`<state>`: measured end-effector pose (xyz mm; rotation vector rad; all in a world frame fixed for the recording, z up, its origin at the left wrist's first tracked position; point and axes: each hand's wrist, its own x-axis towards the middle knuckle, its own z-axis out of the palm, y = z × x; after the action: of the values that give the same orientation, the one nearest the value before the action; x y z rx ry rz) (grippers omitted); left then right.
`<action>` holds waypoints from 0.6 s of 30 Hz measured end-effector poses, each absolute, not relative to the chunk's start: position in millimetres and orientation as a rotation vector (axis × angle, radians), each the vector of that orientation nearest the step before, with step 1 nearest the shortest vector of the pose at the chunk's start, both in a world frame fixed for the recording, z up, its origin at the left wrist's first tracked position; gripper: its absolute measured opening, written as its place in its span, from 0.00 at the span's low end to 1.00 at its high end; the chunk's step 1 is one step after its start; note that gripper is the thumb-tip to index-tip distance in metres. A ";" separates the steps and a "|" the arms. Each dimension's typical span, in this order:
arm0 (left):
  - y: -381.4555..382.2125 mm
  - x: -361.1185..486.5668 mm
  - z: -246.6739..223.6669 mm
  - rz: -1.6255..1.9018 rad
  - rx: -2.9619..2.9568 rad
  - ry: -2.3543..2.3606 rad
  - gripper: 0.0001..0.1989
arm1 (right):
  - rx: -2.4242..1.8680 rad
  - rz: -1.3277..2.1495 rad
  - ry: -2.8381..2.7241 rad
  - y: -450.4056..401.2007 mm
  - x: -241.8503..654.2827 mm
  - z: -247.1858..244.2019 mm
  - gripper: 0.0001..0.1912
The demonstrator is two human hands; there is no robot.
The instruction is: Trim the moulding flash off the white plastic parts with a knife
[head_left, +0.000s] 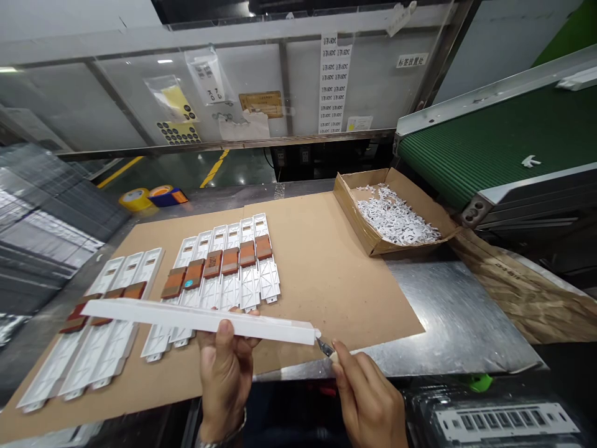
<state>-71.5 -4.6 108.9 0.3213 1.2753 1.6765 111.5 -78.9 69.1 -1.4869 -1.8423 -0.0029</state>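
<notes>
Gripping a white plastic strip (200,320) in the left hand (224,376), right hand (368,395) pinching a trimming knife (325,347) at its end: a slipping blade could gouge the strip or nick the left hand.

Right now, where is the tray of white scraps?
The cardboard tray sits upper right in the head view, at the far corner of the tan cardboard sheet, left of the green conveyor belt.

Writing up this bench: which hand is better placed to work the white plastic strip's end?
Probably the right hand: it holds a small knife at the end of the white plastic strip. The left hand grips the strip mid-length, away from that end.
</notes>
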 end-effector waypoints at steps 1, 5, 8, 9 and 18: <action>-4.2 -71.6 108.6 1.673 0.311 1.275 0.33 | -1.492 -0.016 -1.828 -77.6 112.9 68.2 0.16; -4.5 -72.2 108.9 1.660 0.290 1.267 0.29 | -1.580 0.054 -1.745 -73.2 122.9 61.0 0.15; -8.0 -76.0 109.5 1.539 0.385 1.231 0.29 | -1.624 0.221 -1.606 -68.9 134.7 57.2 0.14; -9.5 -79.1 108.6 1.437 0.432 1.202 0.27 | -1.629 0.280 -1.551 -66.3 139.8 57.0 0.14; -27.6 -113.5 73.3 0.964 0.428 0.984 0.21 | -1.463 0.699 -1.493 -16.7 198.8 87.4 0.28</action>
<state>-113.5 -27.6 73.3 0.4281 0.9844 0.9640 198.8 -16.7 87.4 -1.4630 -1.4933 0.6991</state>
